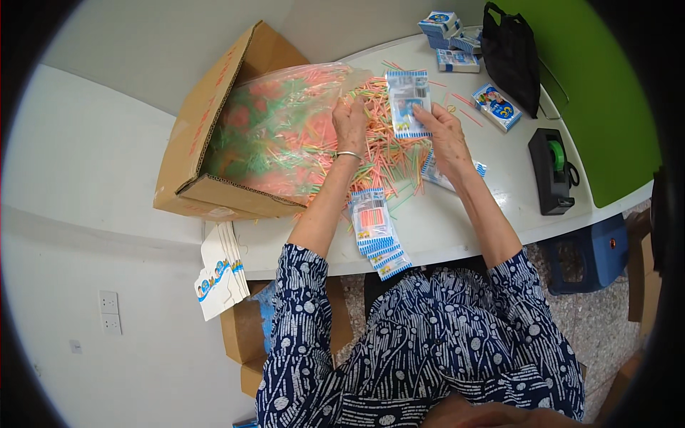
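Note:
My right hand [447, 134] grips a flat blue-and-white plastic packet [409, 121] between thumb and fingers, held upright above the table. To its left, my left hand [349, 127] has its fingers curled together at the mouth of a large clear bag, over a heap of thin pink, green and yellow sticks [382, 160]. Whatever those fingers pinch is hidden. The clear plastic bag [285, 121], full of the same sticks, lies in a tipped cardboard box [196, 121]. Below my hands, an overlapping row of filled packets [372, 217] reaches the table's front edge. Another packet [437, 171] lies under my right wrist.
At the back right sit stacked small boxes [457, 60] and a black bag [510, 60]. One blue-and-white box [497, 107] lies nearer, beside a black tape dispenser [551, 171]. Flat white cartons [222, 274] lean at the table's left edge. A blue stool [589, 257] stands below right.

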